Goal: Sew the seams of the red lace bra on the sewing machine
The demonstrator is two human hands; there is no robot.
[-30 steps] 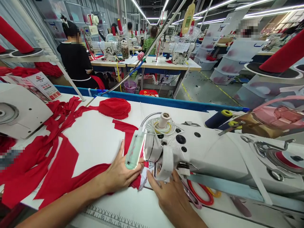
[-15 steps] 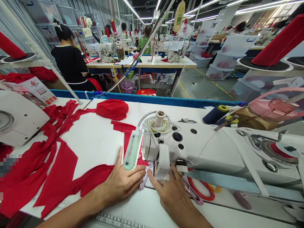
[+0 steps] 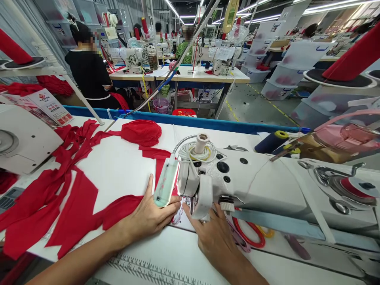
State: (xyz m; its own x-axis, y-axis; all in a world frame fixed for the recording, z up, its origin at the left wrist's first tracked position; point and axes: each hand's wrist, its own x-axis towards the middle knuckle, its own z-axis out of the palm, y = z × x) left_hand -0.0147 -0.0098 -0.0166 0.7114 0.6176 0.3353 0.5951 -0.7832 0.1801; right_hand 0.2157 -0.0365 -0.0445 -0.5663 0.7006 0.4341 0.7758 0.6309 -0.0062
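A white sewing machine stands on the white table, its needle area hidden behind the machine head. My left hand lies left of the head with its fingers spread, fingertips on the edge of red fabric beneath the pale green guard. My right hand rests flat just right of the needle area, its index finger pointing towards the left hand and other fingertips partly hidden by the machine. Between the hands lies a bit of white and purple thread or trim.
Long red fabric pieces spread over the table's left side. Red-handled scissors lie under the machine arm. A printed ruler runs along the front. Behind are thread cones, a pink bottle and a seated person.
The view has shifted slightly, so the table appears a little higher. Both hands keep nearly the same place by the machine head.
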